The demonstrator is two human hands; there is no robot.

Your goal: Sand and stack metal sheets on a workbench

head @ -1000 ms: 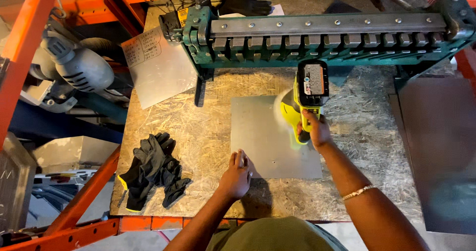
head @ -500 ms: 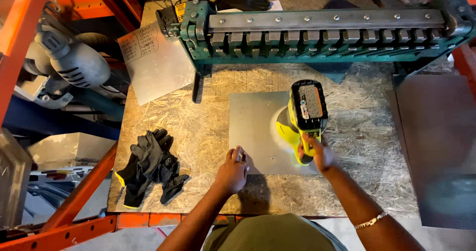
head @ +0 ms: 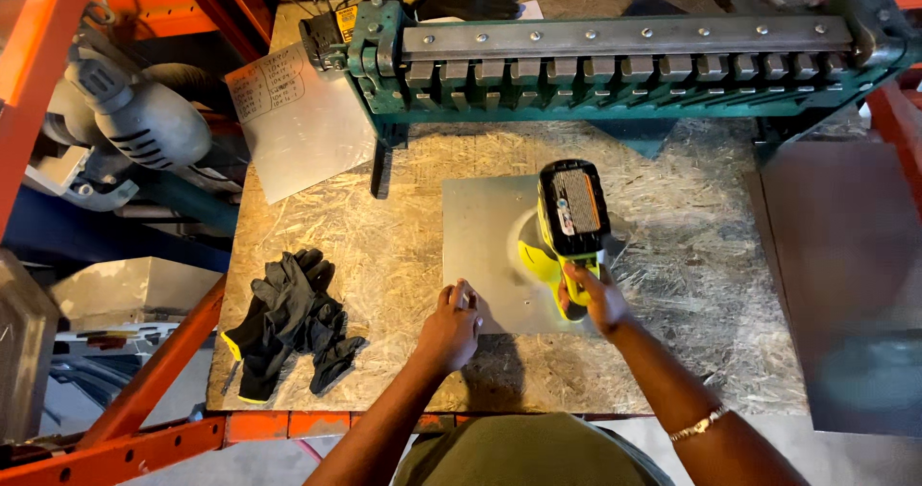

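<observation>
A yellow-green cordless power tool (head: 569,231) stood upright on a flat, square grey metal sheet (head: 485,246) at frame centre.

A yellow cordless power tool (head: 569,229) is gripped by the right hand (head: 593,297) over a metal sheet (head: 485,246), whose near edge is pressed by the left hand (head: 448,330). Black gloves (head: 288,318) are seen left.

Yellow power tool (head: 569,229) nearer (lower on sheet (head: 485,255)), right hand (head: 594,297) drawn back
</observation>
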